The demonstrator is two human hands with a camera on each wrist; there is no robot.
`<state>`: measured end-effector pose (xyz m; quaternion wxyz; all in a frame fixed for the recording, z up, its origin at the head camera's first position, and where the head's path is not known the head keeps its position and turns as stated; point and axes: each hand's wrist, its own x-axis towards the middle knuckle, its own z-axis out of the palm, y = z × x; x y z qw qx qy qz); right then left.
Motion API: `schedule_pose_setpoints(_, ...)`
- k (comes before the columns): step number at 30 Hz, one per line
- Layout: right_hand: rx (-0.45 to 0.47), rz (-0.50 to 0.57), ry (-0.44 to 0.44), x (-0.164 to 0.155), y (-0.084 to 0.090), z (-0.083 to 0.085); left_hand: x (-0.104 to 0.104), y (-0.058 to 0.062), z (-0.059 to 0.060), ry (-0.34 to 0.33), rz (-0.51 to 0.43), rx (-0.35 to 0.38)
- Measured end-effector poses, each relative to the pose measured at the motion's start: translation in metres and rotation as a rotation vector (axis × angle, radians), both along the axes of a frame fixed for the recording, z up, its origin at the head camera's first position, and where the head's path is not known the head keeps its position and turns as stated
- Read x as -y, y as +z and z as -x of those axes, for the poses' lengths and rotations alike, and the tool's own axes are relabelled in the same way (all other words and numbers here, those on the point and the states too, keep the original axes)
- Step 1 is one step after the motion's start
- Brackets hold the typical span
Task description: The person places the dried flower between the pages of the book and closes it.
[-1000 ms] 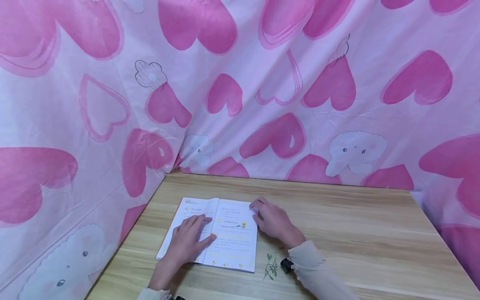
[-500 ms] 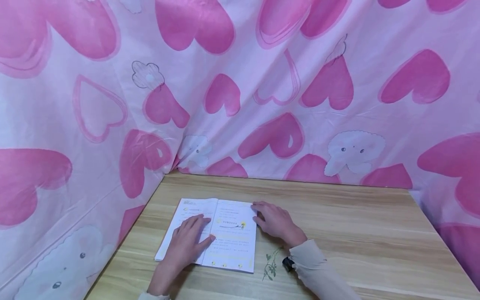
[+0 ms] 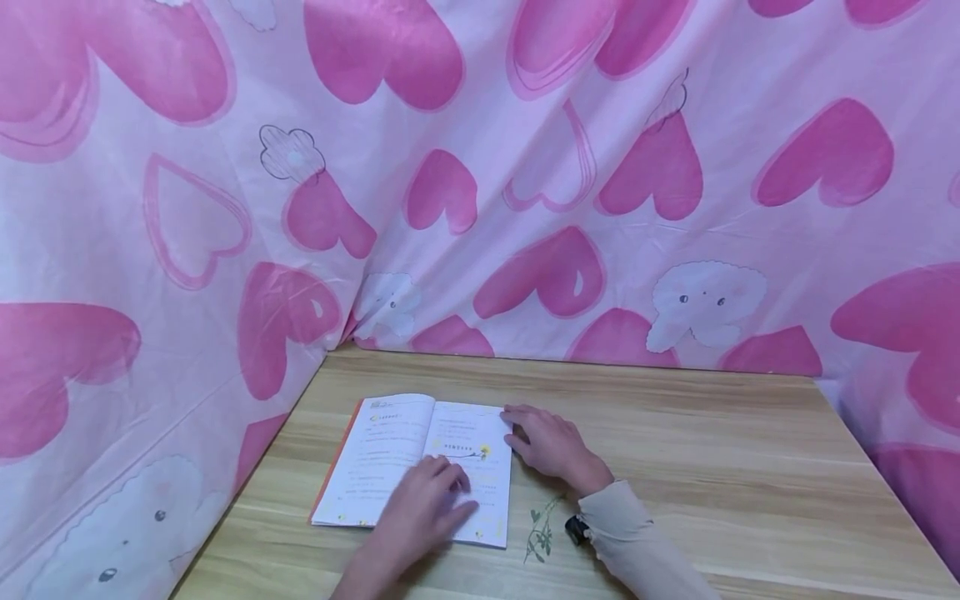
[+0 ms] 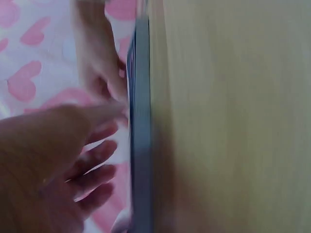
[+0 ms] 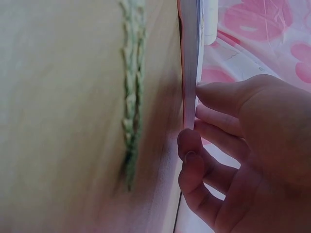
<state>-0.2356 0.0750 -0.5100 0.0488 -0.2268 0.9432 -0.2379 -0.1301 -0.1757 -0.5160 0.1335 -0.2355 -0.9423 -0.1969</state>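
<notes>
An open book (image 3: 375,467) with white printed pages and a reddish cover edge lies on the wooden table (image 3: 712,467). Its left page bows up slightly near the spine. Over the lower part of the right page is my left hand (image 3: 427,504), palm down with loosely bent fingers; whether its fingertips touch the paper cannot be told. At the far right corner, my right hand (image 3: 555,446) holds the book's edge. In the right wrist view, the right thumb (image 5: 218,94) meets the page edge, and curled fingers (image 5: 194,170) sit round the corner.
A green leafy sprig (image 3: 540,533) lies on the table between the book and the right sleeve (image 3: 637,533). A dark band (image 3: 576,530) is at the right wrist. Pink heart-patterned cloth (image 3: 540,275) hangs behind the table and along its left side.
My left hand has left the left page and moved rightward and nearer, over the right page. The left page has risen slightly, baring the reddish cover edge. My right hand stays at the corner.
</notes>
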Motion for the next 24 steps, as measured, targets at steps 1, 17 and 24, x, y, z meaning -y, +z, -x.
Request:
schedule_pose_setpoints(1, 0.0, 0.004, 0.001, 0.0, 0.0, 0.0, -0.004, -0.001, -0.002, -0.027, -0.009, 0.055)
schedule_pose_setpoints(17, 0.003, 0.006, 0.006, -0.002, 0.001, 0.0, -0.018, -0.001, -0.004, -0.089, 0.001, 0.205)
schedule_pose_setpoints(24, 0.003, 0.008, 0.028, -0.003, -0.001, -0.001, -0.02, 0.001, -0.008, -0.132, 0.021, 0.064)
